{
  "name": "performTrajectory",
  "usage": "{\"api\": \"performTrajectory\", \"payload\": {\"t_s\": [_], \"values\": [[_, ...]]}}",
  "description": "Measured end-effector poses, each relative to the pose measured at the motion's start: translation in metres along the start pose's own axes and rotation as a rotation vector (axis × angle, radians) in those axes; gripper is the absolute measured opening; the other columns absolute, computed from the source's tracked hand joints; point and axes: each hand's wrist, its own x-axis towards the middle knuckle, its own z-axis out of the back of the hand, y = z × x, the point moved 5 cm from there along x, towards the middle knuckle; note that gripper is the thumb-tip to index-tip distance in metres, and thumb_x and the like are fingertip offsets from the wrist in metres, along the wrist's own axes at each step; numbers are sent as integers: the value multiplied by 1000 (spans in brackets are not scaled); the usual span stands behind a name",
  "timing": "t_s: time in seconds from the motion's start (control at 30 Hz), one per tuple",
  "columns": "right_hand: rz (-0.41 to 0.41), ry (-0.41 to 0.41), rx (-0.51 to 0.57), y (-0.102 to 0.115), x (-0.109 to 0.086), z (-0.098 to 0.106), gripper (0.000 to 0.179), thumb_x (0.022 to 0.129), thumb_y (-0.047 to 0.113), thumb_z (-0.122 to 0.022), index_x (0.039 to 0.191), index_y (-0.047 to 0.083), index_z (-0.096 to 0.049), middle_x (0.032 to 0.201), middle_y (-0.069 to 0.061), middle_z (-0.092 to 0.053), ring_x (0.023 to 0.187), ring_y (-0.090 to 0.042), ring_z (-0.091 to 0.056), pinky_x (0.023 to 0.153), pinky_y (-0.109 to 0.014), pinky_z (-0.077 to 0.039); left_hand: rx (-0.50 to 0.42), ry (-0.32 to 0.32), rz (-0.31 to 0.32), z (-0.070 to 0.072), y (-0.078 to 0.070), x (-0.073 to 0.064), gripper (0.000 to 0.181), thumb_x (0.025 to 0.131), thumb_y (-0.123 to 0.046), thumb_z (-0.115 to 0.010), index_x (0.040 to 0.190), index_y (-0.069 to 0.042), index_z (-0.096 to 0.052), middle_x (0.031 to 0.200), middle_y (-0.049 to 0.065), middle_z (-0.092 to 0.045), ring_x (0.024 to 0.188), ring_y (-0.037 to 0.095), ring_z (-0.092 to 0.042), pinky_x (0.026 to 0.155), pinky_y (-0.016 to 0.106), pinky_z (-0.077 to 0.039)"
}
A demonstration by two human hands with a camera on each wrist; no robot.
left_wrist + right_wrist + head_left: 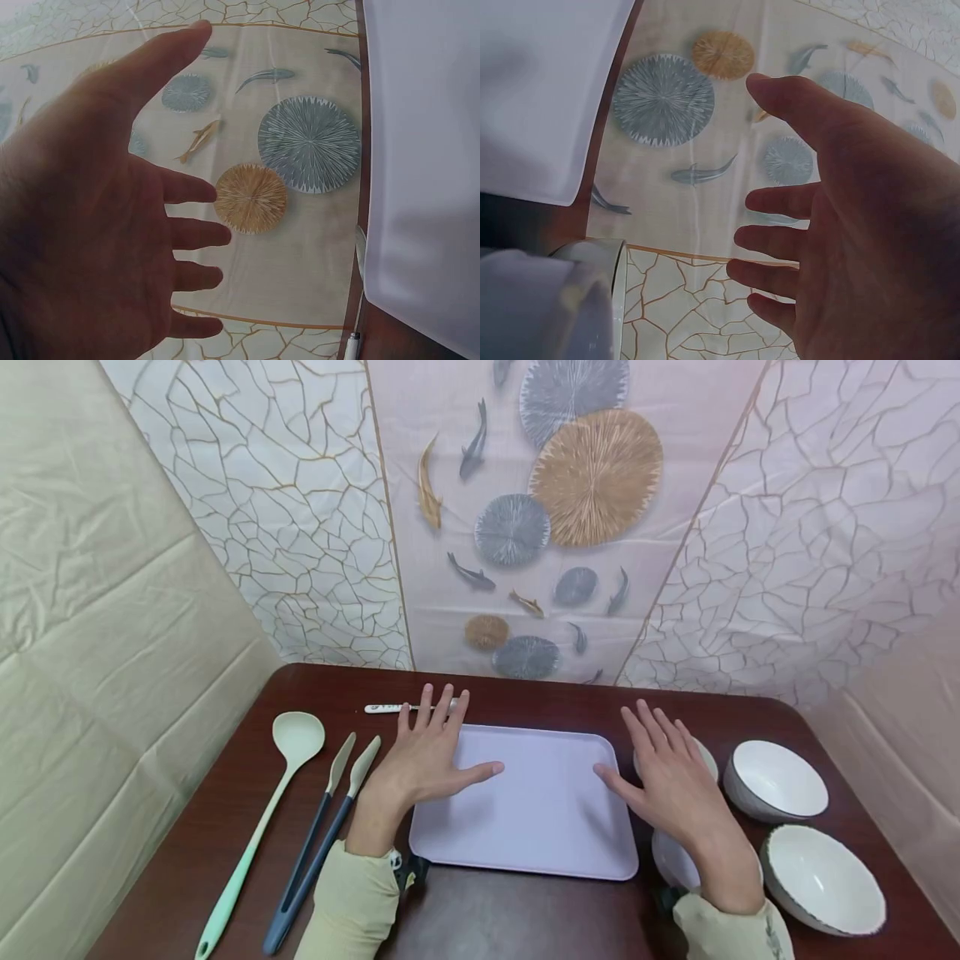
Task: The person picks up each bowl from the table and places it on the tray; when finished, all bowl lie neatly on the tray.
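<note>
A pale lavender rectangular tray [525, 810] lies in the middle of the table. My left hand [420, 760] hovers over its left edge, fingers straight and spread, holding nothing. In the left wrist view the same left hand [112, 202] shows its palm, with the tray [424, 150] to the right. My right hand [671, 781] is held above the tray's right side and partly hides two white bowls there. The right wrist view shows that right hand [870, 217] with fingers extended and nothing in them. Behind the left fingertips lies a utensil with a white patterned handle [386, 708]; its head is partly hidden.
On the left lie a mint-green ladle [255, 835] and blue-handled tongs [318, 847] with pale tips. To the right stand a white bowl [780, 781] and a scallop-rimmed bowl [825, 881]. A patterned cloth [517, 602] hangs behind the brown table [480, 918].
</note>
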Motion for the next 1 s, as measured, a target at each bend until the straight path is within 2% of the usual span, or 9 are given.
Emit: {"api": "performTrajectory", "payload": {"t_s": [0.33,0.5,0.57,0.63,0.73,0.83,0.9,0.97,1.0], "values": [[25,11,-3,10,-3,1,91,92,59,-57,152,-2,-27,156,-26,-23,143,-43,-19,117,-51,-6,-34,9,8,-3,2,-10,113,78,-82,-51,158,-13,-12,163,11,-2,146,30,11,114,60,0],[38,12,-39,13,-2,7,87,93,56,-56,151,-3,-29,155,-27,-25,142,-43,-22,116,-52,-9,-43,-11,-8,-3,0,-12,111,80,-80,-50,158,-12,-11,163,10,-4,147,29,8,115,56,-6],[42,10,-48,12,-5,13,85,94,55,-56,151,-3,-30,154,-27,-27,141,-42,-24,116,-53,-11,-80,-8,-23,-3,-1,-13,108,82,-78,-50,159,-13,-10,163,8,-4,148,26,5,116,55,-10],[51,-9,-32,5,-13,21,83,94,52,-59,149,-3,-32,152,-27,-31,139,-43,-29,114,-55,-17,-159,11,-55,-4,0,-16,105,84,-74,-53,159,-16,-9,163,4,-5,148,22,1,115,54,-14],[48,-54,41,-22,-36,31,79,90,45,-67,147,-1,-38,146,-26,-41,130,-46,-38,107,-58,-27,-328,79,-104,-11,7,-25,103,85,-67,-61,159,-17,-9,163,-2,-7,148,19,-5,115,49,-19],[-26,-92,125,-60,-74,35,82,86,39,-75,146,-2,-37,140,-29,-45,122,-52,-41,103,-62,-27,-455,150,-106,-21,23,-38,106,84,-60,-68,159,-14,-8,163,-1,-8,148,17,-7,116,42,-19],[-119,-110,163,-84,-104,35,87,83,36,-78,146,-4,-35,139,-32,-43,120,-56,-38,104,-65,-23,-487,182,-80,-28,33,-46,110,83,-58,-71,158,-10,-8,163,4,-7,148,20,-5,116,41,-18],[-198,-151,172,-104,-133,33,92,77,34,-84,144,-7,-36,132,-33,-46,113,-56,-42,99,-56,-33,-491,214,-55,-37,42,-53,116,80,-58,-74,158,-7,-6,163,10,-4,148,23,-3,116,42,-18],[-227,-169,184,-111,-144,31,95,74,33,-86,143,-8,-36,131,-34,-45,111,-57,-42,97,-58,-32,-493,226,-35,-41,46,-58,119,78,-59,-75,157,-6,-4,163,11,-3,148,24,-2,116,43,-18]]}}
